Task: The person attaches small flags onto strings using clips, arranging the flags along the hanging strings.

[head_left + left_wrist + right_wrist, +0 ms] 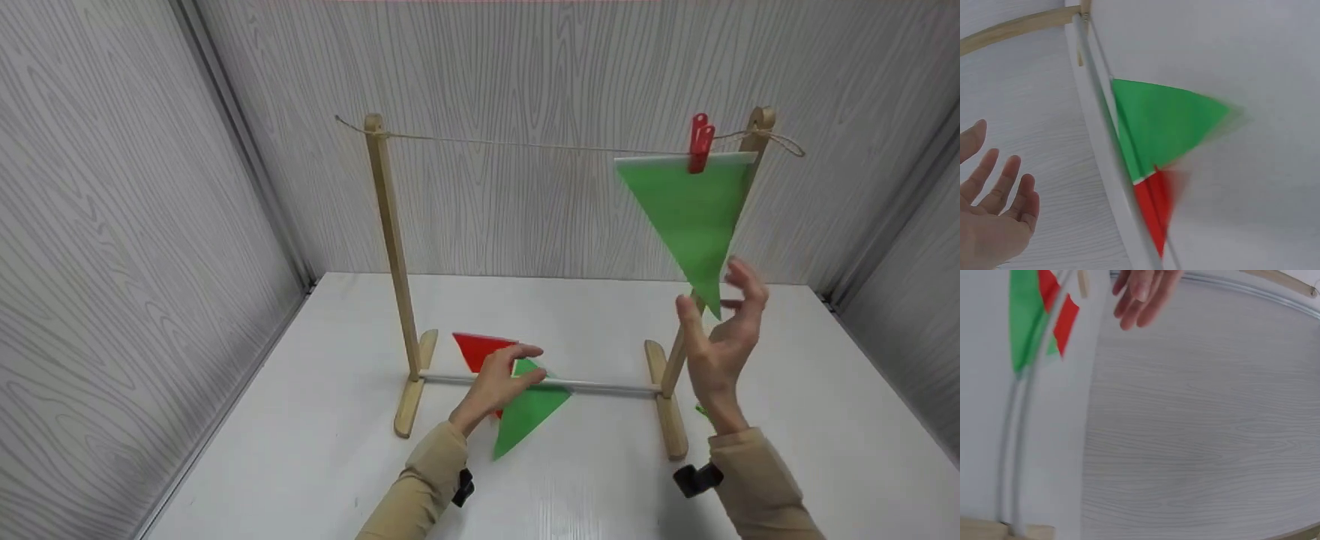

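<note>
A green triangular pennant (pixel 686 210) hangs point down from a string (pixel 540 145), held by a red clothespin (pixel 700 144) near the right post. My right hand (pixel 724 349) is raised by its lower tip, fingers spread and bent loosely; whether it touches the tip I cannot tell. Over the table my left hand (pixel 501 379) hovers with thumb and fingers apart, holding nothing. Under and beside it lie a red pennant (pixel 476 349) and another green pennant (pixel 531 412), overlapping across the stand's lower bar (pixel 607 388). The left hand partly covers both.
Two wooden posts, left (pixel 391 247) and right (pixel 675 360), carry the string and stand on wooden feet. A small bright green piece (pixel 701 410) shows beside my right forearm, mostly hidden. Grey wood-grain panels (pixel 525 67) enclose the white table (pixel 300 420) at back and sides.
</note>
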### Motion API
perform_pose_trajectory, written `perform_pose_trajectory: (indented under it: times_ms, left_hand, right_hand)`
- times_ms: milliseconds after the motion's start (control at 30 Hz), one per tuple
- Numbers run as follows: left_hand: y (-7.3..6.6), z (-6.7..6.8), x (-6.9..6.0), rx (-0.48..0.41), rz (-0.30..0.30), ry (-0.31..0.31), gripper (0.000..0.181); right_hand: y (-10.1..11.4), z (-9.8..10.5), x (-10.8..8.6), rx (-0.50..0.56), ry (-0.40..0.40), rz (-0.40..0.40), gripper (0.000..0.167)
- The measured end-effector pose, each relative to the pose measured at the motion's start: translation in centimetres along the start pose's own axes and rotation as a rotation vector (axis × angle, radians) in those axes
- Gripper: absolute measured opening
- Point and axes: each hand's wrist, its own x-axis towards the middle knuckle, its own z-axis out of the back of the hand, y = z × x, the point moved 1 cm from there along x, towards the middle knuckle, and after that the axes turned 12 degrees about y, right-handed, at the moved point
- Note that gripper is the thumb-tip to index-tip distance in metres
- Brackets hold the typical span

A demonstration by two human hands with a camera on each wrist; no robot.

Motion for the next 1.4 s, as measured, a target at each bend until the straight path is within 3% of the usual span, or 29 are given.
perform_pose_trajectory:
  times_ms: [200, 300, 400, 567, 700, 800, 900, 1400]
  left_hand:
    - [2.4, -0.6, -1.0, 0.020, 0.063, 0.101, 0.038]
    - [3.2, -0.8, -1.3, 0.090, 0.108, 0.140, 0.037]
    - [3.7, -1.0, -1.5, 0.179, 0.134, 0.160, 0.036]
    - [3.8, -1.4, -1.7, 0.287, 0.188, 0.187, 0.036]
    - [3.8, -1.6, -1.8, 0.332, 0.233, 0.215, 0.040]
    - [3.8, -1.7, -1.9, 0.362, 0.230, 0.229, 0.043]
    - [3.9, -1.7, -1.9, 0.392, 0.219, 0.237, 0.045]
    - [3.6, -2.5, -2.0, 0.394, 0.270, 0.259, 0.056]
  right_hand:
    - [-2.9, -0.3, -6.1, 0.037, 0.038, -0.129, 0.048]
    - [-3.9, -0.6, -8.3, 0.048, 0.097, -0.209, 0.041]
    - [-5.0, -0.7, -10.0, 0.049, 0.217, -0.386, 0.034]
    - [-6.4, -0.7, -11.9, -0.045, 0.462, -0.777, 0.034]
    - [-7.3, -1.1, -13.0, -0.006, 0.543, -0.938, 0.037]
    - [-7.7, -1.6, -13.4, 0.081, 0.531, -0.994, 0.036]
    - [-8.1, -1.8, -13.7, 0.096, 0.544, -1.019, 0.035]
    - [-9.3, -2.1, -14.0, -0.021, 0.640, -1.024, 0.033]
